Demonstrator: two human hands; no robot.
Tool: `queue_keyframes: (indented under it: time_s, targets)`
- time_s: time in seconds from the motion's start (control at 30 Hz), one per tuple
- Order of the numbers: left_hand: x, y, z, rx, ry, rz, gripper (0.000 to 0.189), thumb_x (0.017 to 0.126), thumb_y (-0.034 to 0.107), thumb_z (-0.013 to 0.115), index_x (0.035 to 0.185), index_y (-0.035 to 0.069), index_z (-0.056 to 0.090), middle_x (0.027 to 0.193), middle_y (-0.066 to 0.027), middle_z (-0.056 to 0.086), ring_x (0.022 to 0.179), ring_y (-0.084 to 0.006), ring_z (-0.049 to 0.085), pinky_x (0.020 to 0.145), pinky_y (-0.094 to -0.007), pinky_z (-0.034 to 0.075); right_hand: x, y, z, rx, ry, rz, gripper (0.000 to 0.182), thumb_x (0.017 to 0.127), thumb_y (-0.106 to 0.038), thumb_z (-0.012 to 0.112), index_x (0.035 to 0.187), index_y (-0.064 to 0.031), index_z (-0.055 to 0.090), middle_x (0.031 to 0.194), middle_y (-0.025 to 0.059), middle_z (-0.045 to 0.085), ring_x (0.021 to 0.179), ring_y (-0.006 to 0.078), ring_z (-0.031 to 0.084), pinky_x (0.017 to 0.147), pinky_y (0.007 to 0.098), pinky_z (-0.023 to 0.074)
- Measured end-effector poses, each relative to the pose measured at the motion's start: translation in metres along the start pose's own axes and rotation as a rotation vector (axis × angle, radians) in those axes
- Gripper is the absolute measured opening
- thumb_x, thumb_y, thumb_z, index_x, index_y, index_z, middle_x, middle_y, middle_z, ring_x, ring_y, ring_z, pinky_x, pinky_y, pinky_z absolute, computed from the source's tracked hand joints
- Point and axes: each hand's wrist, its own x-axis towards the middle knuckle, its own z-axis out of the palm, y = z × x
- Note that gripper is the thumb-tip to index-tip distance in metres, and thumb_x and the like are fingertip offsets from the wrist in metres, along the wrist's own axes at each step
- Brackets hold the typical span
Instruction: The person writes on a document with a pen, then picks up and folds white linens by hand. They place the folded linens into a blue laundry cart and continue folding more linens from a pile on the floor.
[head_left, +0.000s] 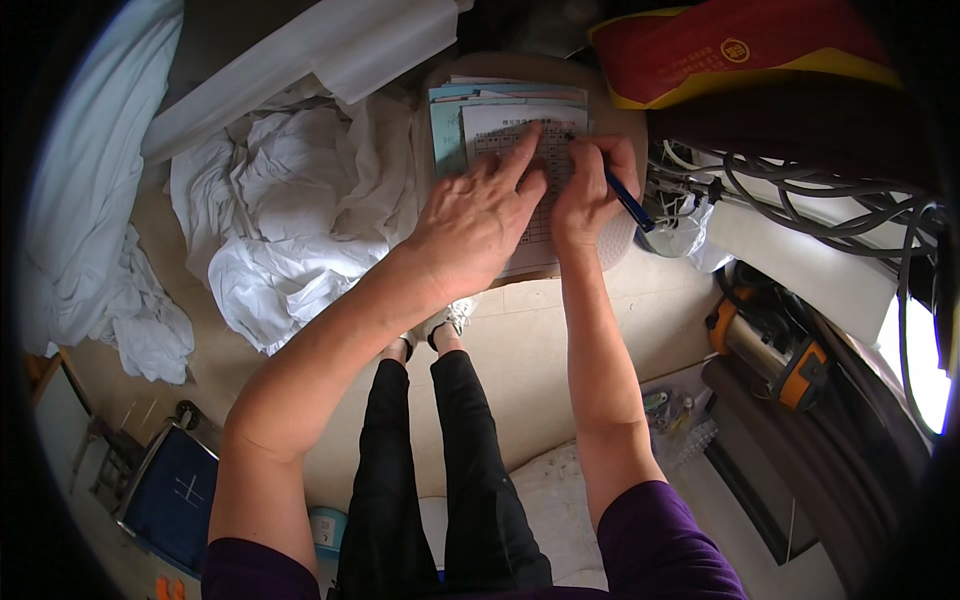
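A printed form (491, 139) with a table grid and writing lies on top of several blue and white sheets (448, 146). The stack rests on a brown, rounded seat or stool top (628, 120). My left hand (476, 221) lies across the form, fingers spread, its index finger extended towards the upper rows. In my right hand (592, 191) is a dark blue pen (628, 201), whose tip meets the paper near the form's upper right. Both hands cover parts of the grid.
Crumpled white linen (292, 180) is heaped left of the seat, with white cloth (105, 150) hanging farther left. A red and yellow bag (697, 52) and looped grey cables (810, 184) are at right. An orange-and-steel vacuum cleaner (772, 345) stands below them. A blue-topped cart (172, 487) is at lower left.
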Motion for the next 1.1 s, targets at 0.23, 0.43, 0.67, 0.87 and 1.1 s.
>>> queue_keyframes:
  time_s: [0.23, 0.43, 0.67, 0.87, 1.1]
  targets:
    - [0.0, 0.001, -0.001, 0.028, 0.026, 0.018, 0.048, 0.073, -0.005, 0.065, 0.119, 0.001, 0.053, 0.155, -0.0199, 0.029, 0.109, -0.033, 0.059, 0.086, -0.0448, 0.055, 0.001, 0.0, 0.001, 0.0, 0.02, -0.01, 0.008, 0.084, -0.004, 0.058, 0.08, 0.0012, 0.062, 0.071, 0.0036, 0.058, 0.066, 0.0095, 0.05, 0.061, 0.0246, 0.0411]
    - [0.0, 0.001, -0.002, 0.025, 0.026, 0.019, 0.049, 0.072, -0.004, 0.066, 0.119, 0.001, 0.053, 0.155, -0.0198, 0.029, 0.108, -0.0328, 0.059, 0.086, -0.0444, 0.056, 0.001, -0.003, 0.001, -0.031, 0.011, -0.025, 0.008, 0.083, -0.004, 0.058, 0.079, 0.0017, 0.062, 0.073, 0.0044, 0.059, 0.066, 0.0107, 0.051, 0.062, 0.026, 0.0418]
    - [0.001, 0.001, 0.0, 0.014, 0.001, 0.003, 0.057, 0.07, -0.006, 0.066, 0.124, 0.003, 0.051, 0.156, -0.0175, 0.026, 0.112, -0.0347, 0.057, 0.084, -0.047, 0.057, 0.001, 0.0, 0.0, -0.047, 0.008, -0.044, 0.01, 0.083, -0.005, 0.058, 0.079, 0.003, 0.062, 0.072, 0.0059, 0.058, 0.068, 0.0119, 0.052, 0.062, 0.0274, 0.0422]
    - [-0.001, 0.0, 0.004, 0.019, 0.045, 0.019, 0.052, 0.072, -0.006, 0.063, 0.122, 0.002, 0.052, 0.156, -0.0179, 0.026, 0.111, -0.0352, 0.057, 0.084, -0.0464, 0.057, -0.002, 0.0, -0.005, 0.007, -0.004, 0.021, 0.008, 0.083, -0.004, 0.057, 0.08, 0.0025, 0.061, 0.076, 0.006, 0.059, 0.069, 0.0133, 0.053, 0.064, 0.0277, 0.0425]
    - [-0.009, 0.013, 0.003, 0.093, 0.219, 0.018, 0.044, 0.074, -0.004, 0.064, 0.116, 0.001, 0.054, 0.133, -0.0171, 0.044, 0.101, -0.0308, 0.059, 0.081, -0.0408, 0.057, 0.017, -0.004, -0.01, 0.543, 0.149, 0.379, 0.008, 0.087, -0.005, 0.059, 0.094, -0.0005, 0.06, 0.081, 0.0059, 0.061, 0.075, 0.0148, 0.055, 0.073, 0.0277, 0.0453]
